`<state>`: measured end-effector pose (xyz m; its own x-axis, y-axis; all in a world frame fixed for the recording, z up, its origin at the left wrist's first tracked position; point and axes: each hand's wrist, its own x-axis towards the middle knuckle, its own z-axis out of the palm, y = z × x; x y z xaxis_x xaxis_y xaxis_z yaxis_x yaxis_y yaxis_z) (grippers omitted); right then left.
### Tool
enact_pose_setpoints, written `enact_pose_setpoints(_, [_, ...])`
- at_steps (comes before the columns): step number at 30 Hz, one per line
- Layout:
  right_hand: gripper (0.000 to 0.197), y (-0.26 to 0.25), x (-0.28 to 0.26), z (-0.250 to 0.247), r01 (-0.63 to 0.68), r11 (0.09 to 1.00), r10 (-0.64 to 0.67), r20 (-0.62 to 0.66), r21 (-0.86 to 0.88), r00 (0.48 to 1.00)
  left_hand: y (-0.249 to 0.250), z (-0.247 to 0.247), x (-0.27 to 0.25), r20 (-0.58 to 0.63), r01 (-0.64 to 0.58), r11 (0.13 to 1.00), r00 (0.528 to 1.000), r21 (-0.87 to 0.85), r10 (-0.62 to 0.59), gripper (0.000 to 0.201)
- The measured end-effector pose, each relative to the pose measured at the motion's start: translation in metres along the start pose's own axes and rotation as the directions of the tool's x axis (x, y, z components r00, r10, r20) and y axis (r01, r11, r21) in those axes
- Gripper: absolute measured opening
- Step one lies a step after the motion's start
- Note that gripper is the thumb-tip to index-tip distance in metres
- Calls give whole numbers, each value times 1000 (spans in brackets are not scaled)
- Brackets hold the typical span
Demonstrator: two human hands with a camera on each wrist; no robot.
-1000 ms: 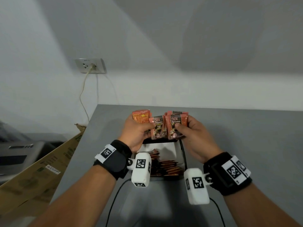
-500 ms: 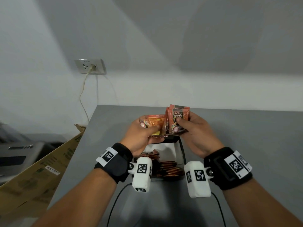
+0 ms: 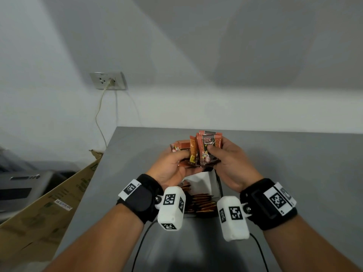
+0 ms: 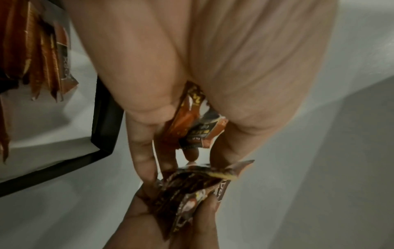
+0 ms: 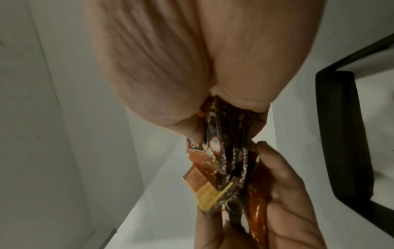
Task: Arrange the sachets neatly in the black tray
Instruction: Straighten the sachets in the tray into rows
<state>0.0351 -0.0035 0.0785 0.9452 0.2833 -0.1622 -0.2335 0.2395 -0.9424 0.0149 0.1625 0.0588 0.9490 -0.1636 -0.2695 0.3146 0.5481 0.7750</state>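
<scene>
Both hands hold orange-and-brown sachets just above the far end of the black tray (image 3: 218, 183). My right hand (image 3: 224, 160) pinches an upright bunch of sachets (image 3: 209, 148) with "D2X" print facing me. My left hand (image 3: 172, 163) grips other sachets (image 3: 181, 149), one lying flat, one turned edge-on. The two bunches touch in the middle. In the left wrist view the sachet (image 4: 198, 124) sits between thumb and fingers; the right wrist view shows its bunch (image 5: 226, 151) the same way. A row of sachets (image 3: 200, 203) stands on edge in the tray's near end.
The tray's rim (image 4: 104, 118) lies on a grey table (image 3: 294, 163) against a white wall. A cardboard box (image 3: 49, 203) leans off the table's left edge. A wall socket (image 3: 108, 80) with a hanging cable is at the left. Black cables (image 3: 141, 242) run over the table's near side.
Both hands have lifted slightly. The spread-out sachets have been drawn together, the left hand's ones tilted flat and edge-on against the right hand's upright bunch.
</scene>
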Motion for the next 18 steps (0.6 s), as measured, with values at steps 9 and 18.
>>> enact_pose_setpoints(9, [32,-17,-4,-13,4,973,10,-56,230,998,4,-7,7,-261,-207,963,933,172,247,49])
enact_pose_setpoints(18, [27,-13,2,-9,-41,991,65,-192,124,979,7,-6,4,-264,-162,982,947,96,182,21])
